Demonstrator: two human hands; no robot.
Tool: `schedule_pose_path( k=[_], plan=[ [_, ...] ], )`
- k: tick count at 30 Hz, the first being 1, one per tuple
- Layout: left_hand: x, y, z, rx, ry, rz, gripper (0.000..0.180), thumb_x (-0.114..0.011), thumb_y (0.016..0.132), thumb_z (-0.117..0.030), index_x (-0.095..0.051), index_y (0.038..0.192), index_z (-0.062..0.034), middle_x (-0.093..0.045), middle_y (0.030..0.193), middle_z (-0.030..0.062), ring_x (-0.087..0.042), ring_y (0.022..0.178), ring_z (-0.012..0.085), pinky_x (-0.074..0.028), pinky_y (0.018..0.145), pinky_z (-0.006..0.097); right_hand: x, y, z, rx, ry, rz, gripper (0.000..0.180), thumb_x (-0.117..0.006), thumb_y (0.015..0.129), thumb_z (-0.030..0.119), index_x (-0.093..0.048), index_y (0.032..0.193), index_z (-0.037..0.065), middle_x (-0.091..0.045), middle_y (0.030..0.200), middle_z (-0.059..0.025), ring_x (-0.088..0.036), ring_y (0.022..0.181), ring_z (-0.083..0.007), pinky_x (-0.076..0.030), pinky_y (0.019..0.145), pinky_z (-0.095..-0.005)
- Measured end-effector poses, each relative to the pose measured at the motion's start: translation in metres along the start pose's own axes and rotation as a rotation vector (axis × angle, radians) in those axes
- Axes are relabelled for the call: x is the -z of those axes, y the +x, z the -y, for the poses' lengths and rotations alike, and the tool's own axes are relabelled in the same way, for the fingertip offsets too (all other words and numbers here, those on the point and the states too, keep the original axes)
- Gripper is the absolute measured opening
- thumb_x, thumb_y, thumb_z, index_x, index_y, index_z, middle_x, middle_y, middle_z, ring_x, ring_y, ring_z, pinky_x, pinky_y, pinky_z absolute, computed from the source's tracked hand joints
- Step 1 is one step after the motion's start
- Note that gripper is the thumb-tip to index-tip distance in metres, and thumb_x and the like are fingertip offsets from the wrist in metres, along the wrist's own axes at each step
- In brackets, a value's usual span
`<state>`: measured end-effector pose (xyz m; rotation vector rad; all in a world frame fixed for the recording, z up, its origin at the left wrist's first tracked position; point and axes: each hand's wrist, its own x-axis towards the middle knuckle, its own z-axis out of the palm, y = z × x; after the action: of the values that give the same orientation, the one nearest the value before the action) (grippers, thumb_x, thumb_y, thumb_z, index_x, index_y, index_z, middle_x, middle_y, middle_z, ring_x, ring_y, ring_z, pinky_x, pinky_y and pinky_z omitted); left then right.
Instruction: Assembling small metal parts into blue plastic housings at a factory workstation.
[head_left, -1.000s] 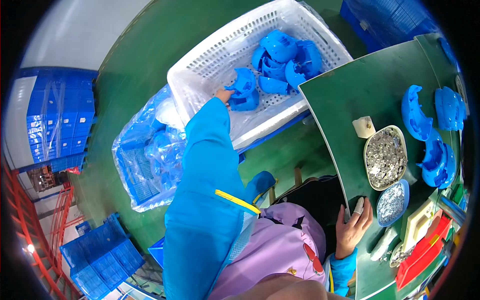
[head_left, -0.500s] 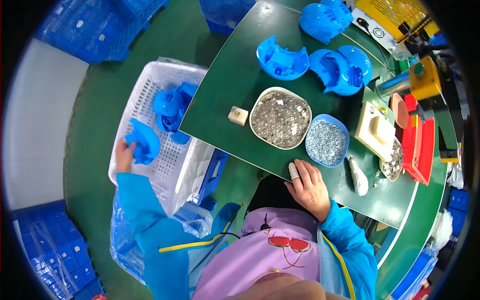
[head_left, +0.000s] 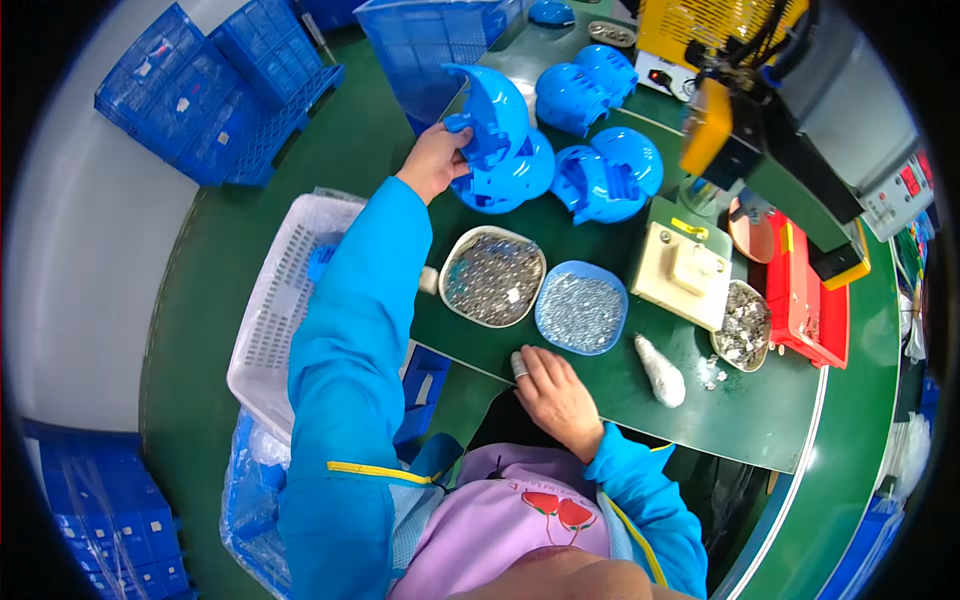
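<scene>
My left hand (head_left: 436,162) grips a curved blue plastic shell (head_left: 497,112) by its edge, above the far left part of the green table. Just under it sits another blue shell (head_left: 515,180), partly covered by the held one. A pair of blue shells (head_left: 607,175) lies to the right of these. At the table's near edge my right hand (head_left: 560,400) rests with its fingers stretched out, a white wrap round one fingertip. Beyond that hand are a cream tray of small dark metal parts (head_left: 493,277) and a blue tray of small silvery parts (head_left: 582,308).
A white perforated basket (head_left: 268,300) stands left of the table, mostly behind my left sleeve. On the right are a cream fixture block (head_left: 683,274), a white wrapped bundle (head_left: 660,372), a red bin (head_left: 797,300) and a yellow-and-black machine (head_left: 765,150). More blue shells (head_left: 572,98) lie farther back.
My left hand has carried the blue shell from the white basket up and right to above the table. The right hand stays at the table edge, and the view has shifted.
</scene>
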<state>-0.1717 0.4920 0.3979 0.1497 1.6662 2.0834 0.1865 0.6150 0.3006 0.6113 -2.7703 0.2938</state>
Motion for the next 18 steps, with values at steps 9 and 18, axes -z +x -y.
schedule_pose_path(
  k=[9, 18],
  plan=[
    [-0.03, 0.01, -0.008, 0.019, 0.415, -0.156, 0.025, -0.054, 0.101, -0.019, -0.058, 0.123, -0.0084, -0.066, 0.113, 0.0063, -0.058, 0.107, 0.0202, -0.04, 0.1, 0.039, 0.004, -0.01, -0.004, 0.001, -0.034, -0.009, 0.045, -0.051, 0.087, 0.014, -0.055, 0.129, -0.002, -0.052, 0.134, -0.017, -0.052, 0.124, -0.0278, -0.041, 0.107, -0.0378],
    [-0.06, -0.068, -0.014, -0.643, 0.53, 0.064, 0.025, -0.057, 0.099, -0.013, -0.06, 0.119, -0.0001, -0.066, 0.106, 0.0038, -0.059, 0.093, 0.0122, -0.048, 0.082, 0.027, 0.056, -0.028, -0.022, -0.231, 0.528, -0.521, 0.077, -0.087, 0.068, 0.019, -0.051, 0.133, -0.004, -0.056, 0.124, -0.0245, -0.059, 0.109, -0.0409, -0.05, 0.094, -0.0448]
  ],
)
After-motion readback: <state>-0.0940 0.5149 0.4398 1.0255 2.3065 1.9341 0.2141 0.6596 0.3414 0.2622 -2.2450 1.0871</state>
